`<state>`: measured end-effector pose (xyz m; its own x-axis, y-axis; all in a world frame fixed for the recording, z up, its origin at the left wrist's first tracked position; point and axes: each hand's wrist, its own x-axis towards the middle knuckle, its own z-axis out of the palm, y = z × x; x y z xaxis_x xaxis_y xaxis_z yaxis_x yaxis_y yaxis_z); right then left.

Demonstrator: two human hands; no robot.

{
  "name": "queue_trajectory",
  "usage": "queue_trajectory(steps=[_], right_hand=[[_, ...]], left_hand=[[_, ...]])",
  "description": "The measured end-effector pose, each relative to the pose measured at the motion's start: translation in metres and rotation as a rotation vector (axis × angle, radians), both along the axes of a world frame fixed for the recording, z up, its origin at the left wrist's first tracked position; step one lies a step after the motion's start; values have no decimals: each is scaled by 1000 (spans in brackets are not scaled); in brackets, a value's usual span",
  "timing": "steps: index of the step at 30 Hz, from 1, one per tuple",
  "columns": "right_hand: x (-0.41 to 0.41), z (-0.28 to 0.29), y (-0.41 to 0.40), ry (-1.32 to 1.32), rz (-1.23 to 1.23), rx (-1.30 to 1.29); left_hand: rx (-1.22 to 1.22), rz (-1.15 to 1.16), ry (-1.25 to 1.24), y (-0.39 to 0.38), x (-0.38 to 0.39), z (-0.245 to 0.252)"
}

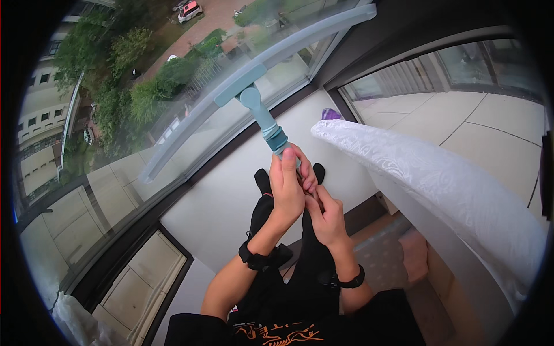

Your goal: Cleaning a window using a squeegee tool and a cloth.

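A teal window squeegee (pixel 242 85) with a long, curved, translucent blade lies across the large window pane (pixel 130 142). My left hand (pixel 289 181) is wrapped around its handle just below the darker teal collar. Lower on the handle, my right hand (pixel 324 212) is closed close beside the left one. The palms and fingers hide most of the grip. Black bands circle both my wrists.
A white window ledge (pixel 207 207) lies beneath, with black-socked feet on it. A white lace curtain (pixel 415 173) bulges at the right, near a small purple cloth (pixel 330 113). Dark window frames (pixel 242 138) border the ledge. Trees, cars and buildings show far below through the glass.
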<state>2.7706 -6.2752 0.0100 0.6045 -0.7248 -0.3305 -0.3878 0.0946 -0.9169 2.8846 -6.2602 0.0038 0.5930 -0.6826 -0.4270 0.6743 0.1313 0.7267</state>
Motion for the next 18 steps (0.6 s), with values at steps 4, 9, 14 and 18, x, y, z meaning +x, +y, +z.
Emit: queue_trajectory(steps=[4,9,14,18], right_hand=[[1,-41,-2,93,50,50],[6,-72,-7,31,46,35],[0,-100,-3,44,4,65],[-2,-142,-2,171,42,103]], left_hand=[[29,17,0,-1,3,-43],[49,16,-52,-6,7,-64],[132,9,20,-3,-1,-104],[148,30,45,-3,0,-149]])
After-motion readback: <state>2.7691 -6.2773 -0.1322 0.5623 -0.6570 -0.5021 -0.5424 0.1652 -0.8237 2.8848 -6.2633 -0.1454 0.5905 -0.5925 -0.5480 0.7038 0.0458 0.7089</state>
